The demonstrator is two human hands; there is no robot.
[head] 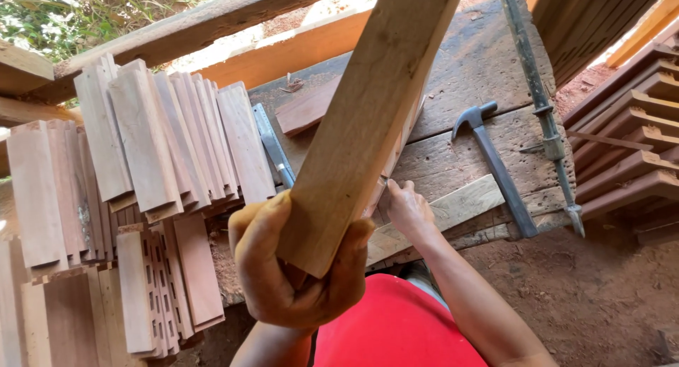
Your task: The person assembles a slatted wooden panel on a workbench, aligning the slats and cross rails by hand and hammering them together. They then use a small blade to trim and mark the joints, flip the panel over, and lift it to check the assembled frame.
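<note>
Far left: stacks of short reddish wooden slats (pixel 141 141) leaning in rows on the workbench (pixel 467 63), some notched along one edge. Just right of them a steel ruler (pixel 271 146) lies flat beside a small flat offcut (pixel 305 109). Centre: left hand (pixel 293 268) wrapped around the near end of a long pale wooden board (pixel 368 119), fingers curled tight under it, thumb pressed over the top corner; the board is raised toward the camera and runs up and away to the top edge of view. Right hand (pixel 404 208) sits behind the board near its lower edge, fingers bunched against it; whether they pinch a tool cannot be told. Board judged stiff and moderately heavy, sawn faces dry and grippy, not fragile; its length would lever against a one-end grip, so a hold nearer mid-length on the long edges should steady it. Right: claw hammer (pixel 495 165) lying on the bench, then a long metal bar clamp (pixel 541 102), and stacked moulded timbers (pixel 629 155) at far right.
</note>
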